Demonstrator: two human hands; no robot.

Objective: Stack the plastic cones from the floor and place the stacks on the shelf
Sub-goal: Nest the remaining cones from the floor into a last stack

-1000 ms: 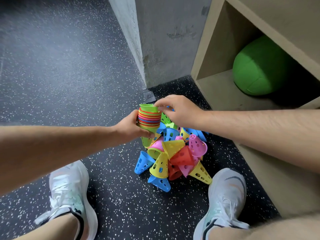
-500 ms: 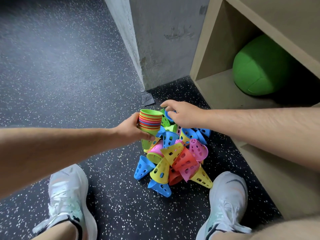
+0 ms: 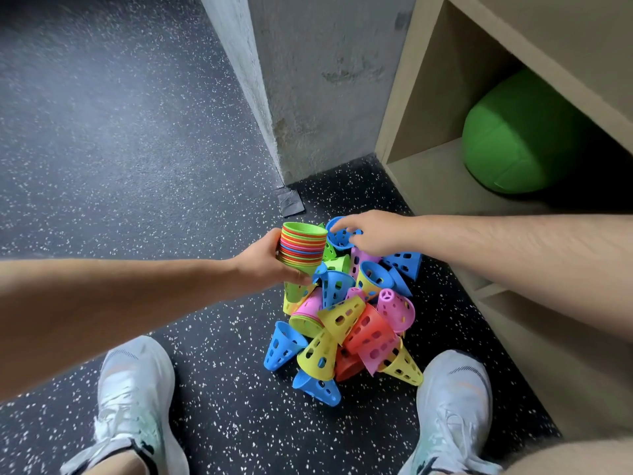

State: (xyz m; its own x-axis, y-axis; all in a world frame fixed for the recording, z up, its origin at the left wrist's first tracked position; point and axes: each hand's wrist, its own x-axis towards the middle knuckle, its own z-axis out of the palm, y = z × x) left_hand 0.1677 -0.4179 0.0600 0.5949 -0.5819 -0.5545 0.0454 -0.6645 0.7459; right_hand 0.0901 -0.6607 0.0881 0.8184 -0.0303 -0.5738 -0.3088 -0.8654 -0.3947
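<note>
Head view: left hand (image 3: 263, 261) grips cone stack (image 3: 303, 245), right hand (image 3: 376, 233) pinches blue cone (image 3: 338, 240) at pile (image 3: 356, 325) edge.

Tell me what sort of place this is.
Probably a gym or sports storage corner: a speckled rubber floor, a large green ball in a wooden cubby shelf, and a heap of perforated plastic training cones on the floor.

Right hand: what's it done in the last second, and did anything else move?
The right hand left the top of the stack, moved right and down to the far edge of the pile, and now pinches a blue cone by its rim. The left hand still grips the stack; pile and green ball unchanged.
</note>
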